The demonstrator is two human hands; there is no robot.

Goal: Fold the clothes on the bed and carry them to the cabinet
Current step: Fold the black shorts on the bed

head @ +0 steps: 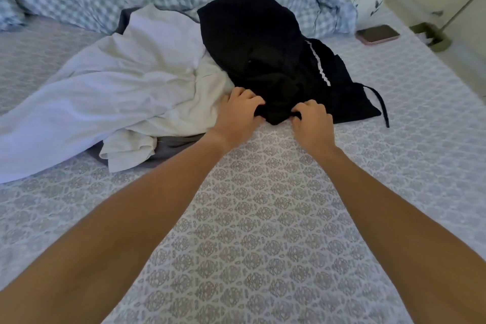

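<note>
Black garment (252,42) under two hands

Black garment (252,42) crumpled on bed (263,218), touching rumpled white garment (126,82).

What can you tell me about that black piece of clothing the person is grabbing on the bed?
The black garment is a crumpled, unfolded heap of soft dark fabric with a white zigzag trim strip and a thin black strap trailing to its right. It lies on the patterned bedsheet, overlapping the white garment beside it. The left hand and right hand both grip its near edge.
</note>
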